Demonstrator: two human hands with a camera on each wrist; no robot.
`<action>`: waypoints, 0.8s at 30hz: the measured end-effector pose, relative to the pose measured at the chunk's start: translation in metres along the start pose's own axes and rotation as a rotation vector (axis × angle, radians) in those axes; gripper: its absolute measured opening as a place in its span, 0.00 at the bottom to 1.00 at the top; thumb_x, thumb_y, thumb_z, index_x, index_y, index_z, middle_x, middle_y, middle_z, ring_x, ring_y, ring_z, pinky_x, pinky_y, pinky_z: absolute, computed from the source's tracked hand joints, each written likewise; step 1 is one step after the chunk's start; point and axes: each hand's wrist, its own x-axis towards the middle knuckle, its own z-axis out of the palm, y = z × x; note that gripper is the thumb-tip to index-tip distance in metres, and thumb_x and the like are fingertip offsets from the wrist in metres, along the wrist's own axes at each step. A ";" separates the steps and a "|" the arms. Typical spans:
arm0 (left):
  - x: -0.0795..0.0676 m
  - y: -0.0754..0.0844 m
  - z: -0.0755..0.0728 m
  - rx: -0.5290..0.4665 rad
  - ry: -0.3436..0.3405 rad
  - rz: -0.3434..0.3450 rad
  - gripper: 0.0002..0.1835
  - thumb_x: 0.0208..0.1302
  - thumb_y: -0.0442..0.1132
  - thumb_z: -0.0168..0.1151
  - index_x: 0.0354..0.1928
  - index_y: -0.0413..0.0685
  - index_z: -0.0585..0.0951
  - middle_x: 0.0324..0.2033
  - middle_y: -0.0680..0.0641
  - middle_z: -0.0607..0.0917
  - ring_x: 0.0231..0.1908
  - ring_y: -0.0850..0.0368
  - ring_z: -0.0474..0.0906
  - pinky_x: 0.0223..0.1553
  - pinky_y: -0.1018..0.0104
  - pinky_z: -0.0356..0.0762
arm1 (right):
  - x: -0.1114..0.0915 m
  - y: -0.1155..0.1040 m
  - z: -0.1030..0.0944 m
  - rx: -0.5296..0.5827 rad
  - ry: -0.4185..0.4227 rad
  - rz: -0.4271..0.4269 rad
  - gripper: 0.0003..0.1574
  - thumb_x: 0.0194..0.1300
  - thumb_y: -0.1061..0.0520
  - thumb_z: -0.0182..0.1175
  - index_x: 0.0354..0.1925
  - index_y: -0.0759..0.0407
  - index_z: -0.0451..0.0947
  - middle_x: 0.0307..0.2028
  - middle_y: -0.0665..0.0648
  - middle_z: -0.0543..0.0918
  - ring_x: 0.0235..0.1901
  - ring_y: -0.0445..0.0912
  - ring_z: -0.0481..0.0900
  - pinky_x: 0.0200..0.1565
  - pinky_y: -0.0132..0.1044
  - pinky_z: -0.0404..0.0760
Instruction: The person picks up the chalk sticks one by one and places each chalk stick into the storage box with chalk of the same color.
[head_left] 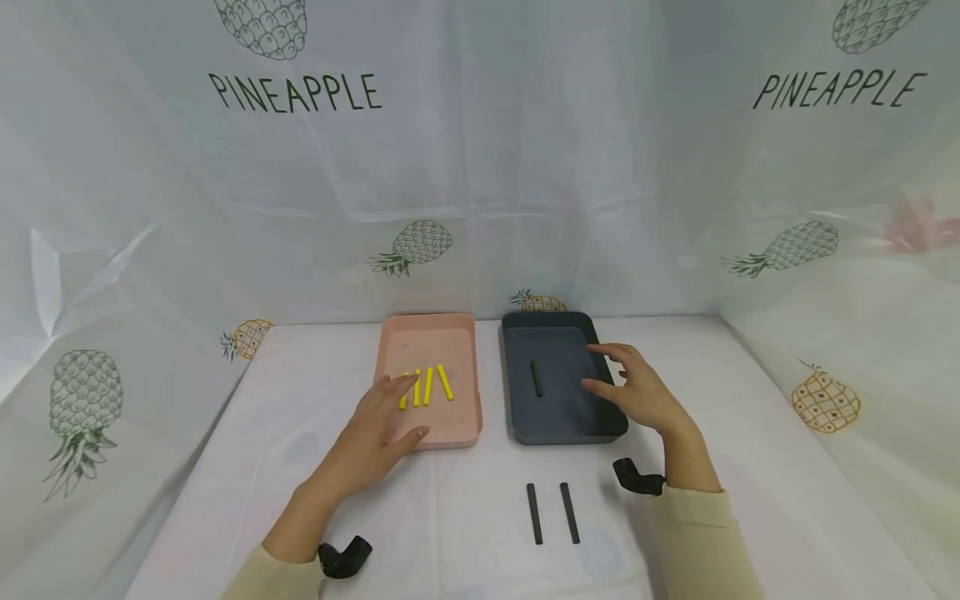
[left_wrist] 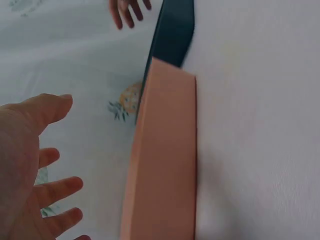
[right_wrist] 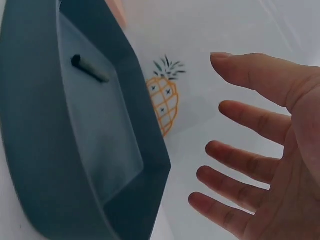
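Note:
My left hand (head_left: 382,421) hovers over the left side of a pink tray (head_left: 461,429), its thumb and fingers spread and nothing held. Several yellow sticks (head_left: 445,382) lie inside that tray, partly covered by the fingers in the head view. Over the right edge of a dark grey tray (head_left: 558,429) is my right hand (head_left: 645,393), fingers apart and holding nothing. A single dark stick (head_left: 536,378) lies in the grey tray, seen also in the right wrist view as a short dark stick (right_wrist: 90,69).
Two more dark sticks, one on the left (head_left: 534,513) and one on the right (head_left: 570,512), lie on the white tablecloth (head_left: 465,508) in front of the grey tray. Behind the trays hangs a white curtain (head_left: 555,167) printed with pineapples. The trays stand side by side with a narrow gap.

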 end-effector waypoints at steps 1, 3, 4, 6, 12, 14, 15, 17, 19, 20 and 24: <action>0.000 0.004 0.001 -0.004 -0.004 0.009 0.42 0.69 0.54 0.69 0.80 0.66 0.60 0.79 0.48 0.65 0.82 0.38 0.48 0.73 0.27 0.59 | 0.000 0.002 0.000 0.000 0.002 0.015 0.42 0.70 0.44 0.68 0.75 0.54 0.66 0.75 0.65 0.63 0.76 0.64 0.60 0.72 0.67 0.66; 0.000 0.012 0.004 -0.006 -0.007 0.033 0.42 0.69 0.54 0.69 0.79 0.68 0.60 0.78 0.49 0.65 0.82 0.40 0.50 0.73 0.29 0.60 | -0.001 0.004 -0.001 0.001 -0.001 0.031 0.43 0.71 0.44 0.67 0.76 0.55 0.65 0.75 0.67 0.62 0.75 0.66 0.60 0.72 0.68 0.66; 0.000 0.016 0.005 -0.001 -0.007 0.048 0.42 0.68 0.54 0.70 0.79 0.69 0.60 0.78 0.50 0.66 0.81 0.41 0.51 0.74 0.30 0.61 | -0.001 0.006 -0.002 -0.003 -0.002 0.039 0.43 0.71 0.44 0.67 0.76 0.56 0.65 0.75 0.67 0.61 0.74 0.67 0.61 0.71 0.68 0.66; 0.000 0.023 0.008 0.015 -0.004 0.091 0.41 0.68 0.53 0.70 0.79 0.69 0.61 0.77 0.53 0.67 0.81 0.44 0.54 0.76 0.34 0.61 | -0.002 0.007 -0.003 0.000 -0.007 0.062 0.44 0.71 0.43 0.67 0.76 0.56 0.64 0.76 0.68 0.61 0.73 0.68 0.62 0.71 0.68 0.67; -0.002 0.046 0.016 0.058 -0.024 0.152 0.42 0.68 0.54 0.70 0.79 0.70 0.61 0.75 0.60 0.69 0.77 0.52 0.62 0.76 0.44 0.65 | -0.003 0.016 -0.003 -0.009 -0.032 0.106 0.45 0.71 0.41 0.66 0.77 0.56 0.63 0.77 0.69 0.58 0.71 0.69 0.63 0.67 0.68 0.71; -0.003 0.052 0.018 0.057 -0.047 0.146 0.42 0.68 0.56 0.70 0.80 0.70 0.61 0.74 0.62 0.69 0.76 0.54 0.64 0.75 0.46 0.66 | -0.003 0.020 -0.003 -0.007 -0.043 0.124 0.45 0.71 0.41 0.66 0.77 0.54 0.63 0.77 0.69 0.57 0.72 0.70 0.63 0.66 0.69 0.72; -0.003 0.055 0.020 0.055 -0.059 0.140 0.42 0.68 0.57 0.69 0.80 0.70 0.61 0.74 0.62 0.69 0.75 0.55 0.65 0.75 0.47 0.67 | -0.003 0.022 -0.002 -0.007 -0.048 0.134 0.45 0.71 0.40 0.66 0.77 0.54 0.63 0.78 0.69 0.57 0.72 0.70 0.63 0.65 0.69 0.73; -0.005 0.061 0.023 0.038 -0.081 0.137 0.42 0.67 0.57 0.70 0.79 0.70 0.62 0.73 0.63 0.70 0.74 0.56 0.66 0.75 0.48 0.68 | -0.003 0.026 -0.002 -0.003 -0.059 0.149 0.45 0.72 0.40 0.65 0.78 0.52 0.62 0.78 0.69 0.56 0.72 0.70 0.63 0.64 0.70 0.74; -0.006 0.065 0.026 0.015 -0.108 0.133 0.42 0.67 0.57 0.70 0.79 0.72 0.61 0.73 0.65 0.69 0.74 0.58 0.66 0.74 0.50 0.69 | -0.003 0.029 -0.001 0.000 -0.064 0.157 0.45 0.71 0.40 0.65 0.78 0.52 0.62 0.78 0.68 0.57 0.72 0.69 0.65 0.63 0.69 0.74; -0.007 0.067 0.028 -0.004 -0.121 0.135 0.42 0.67 0.58 0.70 0.79 0.74 0.61 0.73 0.66 0.69 0.73 0.59 0.66 0.74 0.51 0.69 | -0.003 0.030 -0.001 0.000 -0.065 0.159 0.45 0.71 0.40 0.66 0.78 0.52 0.62 0.78 0.68 0.57 0.72 0.69 0.66 0.63 0.69 0.75; -0.009 0.075 0.036 -0.043 -0.185 0.159 0.40 0.69 0.62 0.66 0.79 0.73 0.61 0.72 0.65 0.70 0.73 0.60 0.67 0.73 0.53 0.71 | -0.002 0.034 -0.001 0.010 -0.068 0.159 0.45 0.71 0.41 0.66 0.77 0.53 0.62 0.77 0.67 0.61 0.69 0.67 0.70 0.61 0.66 0.76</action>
